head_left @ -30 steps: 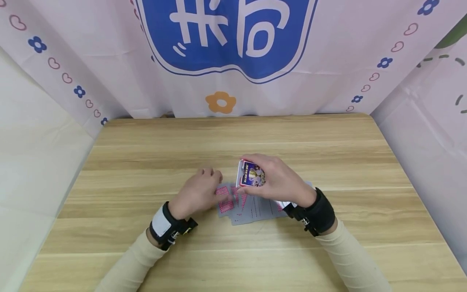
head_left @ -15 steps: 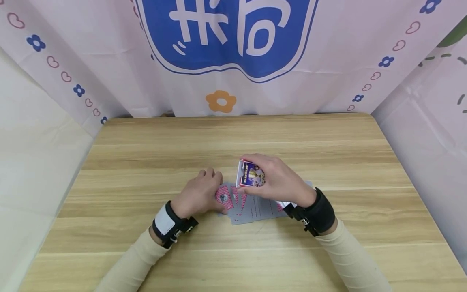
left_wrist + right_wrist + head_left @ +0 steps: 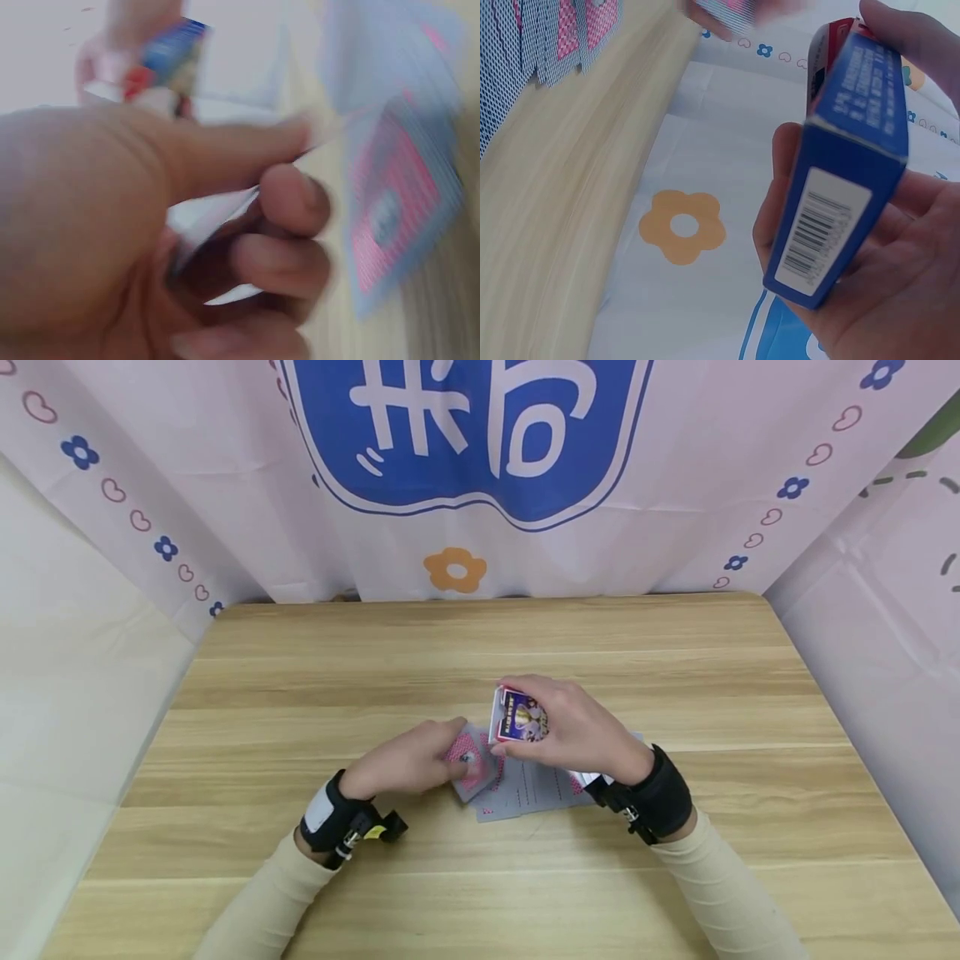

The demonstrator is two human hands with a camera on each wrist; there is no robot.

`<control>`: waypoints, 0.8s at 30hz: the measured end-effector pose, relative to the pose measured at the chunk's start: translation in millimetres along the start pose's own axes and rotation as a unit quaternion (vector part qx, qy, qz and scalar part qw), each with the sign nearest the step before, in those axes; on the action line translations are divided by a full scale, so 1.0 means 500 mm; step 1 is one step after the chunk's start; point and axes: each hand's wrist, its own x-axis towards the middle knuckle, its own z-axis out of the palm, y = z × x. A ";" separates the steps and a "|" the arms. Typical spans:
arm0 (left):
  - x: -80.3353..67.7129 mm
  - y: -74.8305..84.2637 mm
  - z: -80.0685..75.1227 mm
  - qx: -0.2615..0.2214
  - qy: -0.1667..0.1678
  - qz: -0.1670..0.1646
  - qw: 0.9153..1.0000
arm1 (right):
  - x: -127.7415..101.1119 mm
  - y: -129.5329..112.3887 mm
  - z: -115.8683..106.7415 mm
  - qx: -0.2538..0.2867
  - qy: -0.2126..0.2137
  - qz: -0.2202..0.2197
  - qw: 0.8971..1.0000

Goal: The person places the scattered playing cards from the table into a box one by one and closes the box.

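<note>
My right hand (image 3: 577, 727) grips a small playing-card box (image 3: 522, 717) above the table, thumb and fingers on opposite sides. In the right wrist view the blue card box (image 3: 877, 101) shows a barcode on its end. To the left, my left hand (image 3: 405, 762) pinches a playing card (image 3: 476, 768) with a red-patterned back. The left wrist view shows the held card edge-on (image 3: 214, 214) between thumb and curled fingers; blur hides whether it is more than one. Several overlapping playing cards (image 3: 536, 789) lie below the box, partly hidden by the right hand.
The wooden table (image 3: 480, 893) carries the spread cards near its middle. A patterned white cloth (image 3: 315, 552) hangs along the back edge, and pale cloth walls (image 3: 82, 677) stand at the sides. Both wrists wear black straps (image 3: 663, 797) with small cameras.
My left hand has gone from reaching over the leftmost cards to pinching a card, lifting and turning it. The right hand and box stay almost in place.
</note>
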 end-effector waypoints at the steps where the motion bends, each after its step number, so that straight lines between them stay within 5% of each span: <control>1: -0.004 0.004 -0.006 -0.023 0.015 0.012 1.000 | 0.000 0.000 -0.001 -0.002 0.003 -0.004 1.000; 9: -0.031 0.039 -0.033 -0.167 0.176 0.028 0.970 | 0.000 0.001 -0.004 -0.007 0.009 0.000 1.000; 16: -0.030 0.061 -0.020 -0.251 0.239 0.042 0.937 | -0.001 0.004 -0.003 -0.012 0.010 0.004 1.000; 24: -0.028 0.069 -0.004 -0.215 0.256 0.058 0.941 | -0.002 0.004 -0.004 -0.020 0.014 0.005 1.000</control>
